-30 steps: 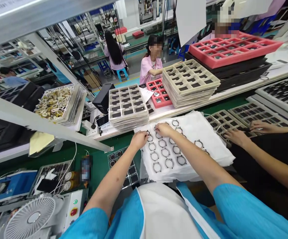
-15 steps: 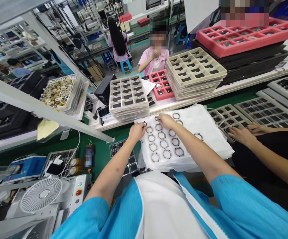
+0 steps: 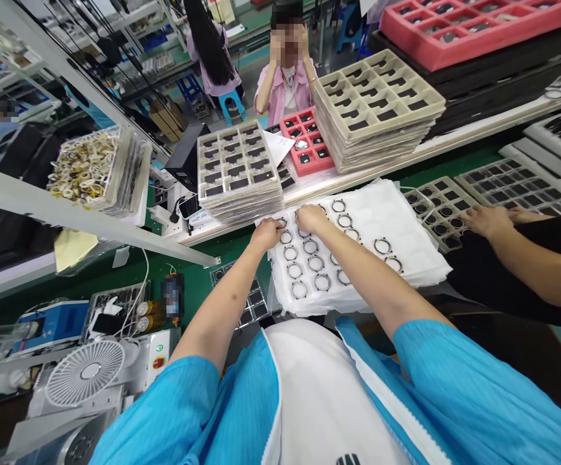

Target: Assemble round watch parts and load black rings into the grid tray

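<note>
Rows of round metal watch cases with lugs lie on a tray covered with white sheeting in front of me. At its far left corner, my left hand has its fingers closed at the rim of a corner watch case. Just to the right, my right hand bends over another watch case in the far row, fingers curled at it; the hand hides most of that case. Two cases lie apart on the tray's right side.
Stacked beige trays and a red tray stand on the shelf behind. A co-worker's hands are over a tray of round parts at right. A white post slants past a fan at left.
My view has shifted, so the shelf sits higher in the picture. My right hand has moved slightly along the far row; the left remains at the corner case. The seated person has raised both hands.
</note>
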Demonstrator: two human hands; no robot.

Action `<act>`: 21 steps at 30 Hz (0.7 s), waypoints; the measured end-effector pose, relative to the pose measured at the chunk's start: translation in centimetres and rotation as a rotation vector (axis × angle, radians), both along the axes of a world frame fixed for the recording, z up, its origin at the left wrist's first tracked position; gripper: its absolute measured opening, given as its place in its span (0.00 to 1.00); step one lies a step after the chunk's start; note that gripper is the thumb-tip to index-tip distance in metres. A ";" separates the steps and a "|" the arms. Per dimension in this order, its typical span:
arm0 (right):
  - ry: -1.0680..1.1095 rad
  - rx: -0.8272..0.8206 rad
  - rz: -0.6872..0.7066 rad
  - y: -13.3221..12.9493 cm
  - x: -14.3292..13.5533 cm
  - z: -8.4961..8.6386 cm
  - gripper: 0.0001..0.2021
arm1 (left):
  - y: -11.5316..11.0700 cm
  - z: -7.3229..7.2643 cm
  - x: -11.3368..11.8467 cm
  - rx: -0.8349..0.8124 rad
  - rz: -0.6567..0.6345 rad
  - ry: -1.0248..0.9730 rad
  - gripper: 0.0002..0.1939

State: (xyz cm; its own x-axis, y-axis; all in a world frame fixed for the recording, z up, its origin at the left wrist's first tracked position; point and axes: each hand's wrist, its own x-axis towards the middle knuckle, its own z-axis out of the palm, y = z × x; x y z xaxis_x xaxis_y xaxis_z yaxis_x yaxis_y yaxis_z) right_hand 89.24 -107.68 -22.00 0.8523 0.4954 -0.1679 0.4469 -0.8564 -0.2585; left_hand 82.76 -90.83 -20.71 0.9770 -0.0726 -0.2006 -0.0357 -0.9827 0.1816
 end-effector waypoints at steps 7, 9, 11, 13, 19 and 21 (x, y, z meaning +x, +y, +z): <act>0.009 0.080 -0.042 -1.5 -0.5 0.6 0.15 | 0.6 0.1 0.8 0.003 -0.045 0.004 0.12; -0.003 0.132 -0.070 -2.7 -0.8 0.6 0.15 | 0.7 0.3 0.6 -0.020 -0.054 0.004 0.12; -0.018 0.231 -0.126 -4.0 -1.4 0.3 0.15 | 1.0 0.5 0.1 -0.038 -0.068 -0.005 0.14; -0.016 0.339 -0.198 -5.1 -2.4 -0.3 0.14 | 1.3 0.6 -0.6 -0.042 -0.098 -0.036 0.15; 0.015 0.379 -0.287 -5.2 -5.5 -1.4 0.12 | 2.8 0.4 -1.9 -0.058 -0.315 -0.130 0.15; 0.009 0.334 -0.286 -4.2 -6.3 -1.1 0.12 | 3.4 0.3 -1.4 -0.064 -0.419 -0.111 0.14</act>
